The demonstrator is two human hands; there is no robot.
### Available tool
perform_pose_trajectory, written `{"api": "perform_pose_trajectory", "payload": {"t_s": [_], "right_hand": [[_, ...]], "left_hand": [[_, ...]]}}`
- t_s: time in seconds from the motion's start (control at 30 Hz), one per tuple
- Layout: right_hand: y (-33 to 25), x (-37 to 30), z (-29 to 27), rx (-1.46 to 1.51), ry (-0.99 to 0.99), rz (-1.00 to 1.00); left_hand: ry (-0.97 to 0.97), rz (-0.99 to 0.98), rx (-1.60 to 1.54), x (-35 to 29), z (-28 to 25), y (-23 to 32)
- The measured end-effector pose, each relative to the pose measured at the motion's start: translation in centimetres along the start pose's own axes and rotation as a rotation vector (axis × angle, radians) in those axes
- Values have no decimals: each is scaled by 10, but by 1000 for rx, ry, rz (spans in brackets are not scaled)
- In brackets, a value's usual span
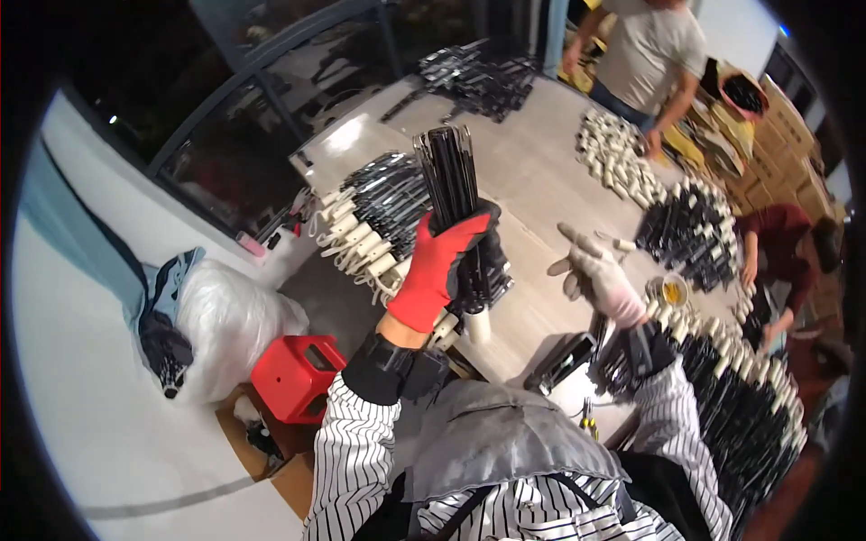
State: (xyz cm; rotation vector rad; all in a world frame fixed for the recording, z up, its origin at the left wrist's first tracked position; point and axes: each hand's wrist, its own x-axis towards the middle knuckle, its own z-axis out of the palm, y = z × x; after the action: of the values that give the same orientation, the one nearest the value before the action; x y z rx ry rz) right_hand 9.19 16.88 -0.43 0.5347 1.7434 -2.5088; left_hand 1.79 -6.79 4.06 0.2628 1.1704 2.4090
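Note:
My left hand [439, 261], in a red and black glove, grips a folded black umbrella frame [448, 171]. It stands upright, its ribs fanning at the top and a white handle [477, 327] at its lower end. Right of it, my right hand [595, 275] hovers over the table in a whitish glove, fingers spread, holding nothing. Behind the left hand lies a pile of similar frames [388, 203], their cream handles with cord loops pointing toward the left edge. A dark, long box-like object [566, 361] lies just below my right hand.
More frames lie at the table's far end [474, 79] and along the right [744, 406]. Loose cream handles [618, 158] sit farther back. A small bowl [670, 290] holds yellow bits. Two people work across and right of me. A red stool [293, 379] stands left.

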Motion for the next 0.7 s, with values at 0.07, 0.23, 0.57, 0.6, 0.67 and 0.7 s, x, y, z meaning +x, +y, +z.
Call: {"api": "perform_pose_trajectory", "payload": {"t_s": [0.07,0.23,0.57,0.6,0.67,0.7], "right_hand": [[-29,-7,-16,-369,-278,-70],[-97,-40,34,-1078,-240,-383],[-42,-55,9,-1164,-210,-253],[-34,-61,1,-886,-253,-125],[0,-68,-23,-420,-266,-31],[44,-69,-46,-237,-252,-54]], "left_hand": [[-26,-29,99,-5,-2,-5],[-68,52,728,-10,-11,-20],[-458,155,808,-1,-26,-82],[-434,-30,653,-3,-17,-83],[-342,-370,358,-3,-4,-83],[-334,-386,358,-1,-8,-88]]}}
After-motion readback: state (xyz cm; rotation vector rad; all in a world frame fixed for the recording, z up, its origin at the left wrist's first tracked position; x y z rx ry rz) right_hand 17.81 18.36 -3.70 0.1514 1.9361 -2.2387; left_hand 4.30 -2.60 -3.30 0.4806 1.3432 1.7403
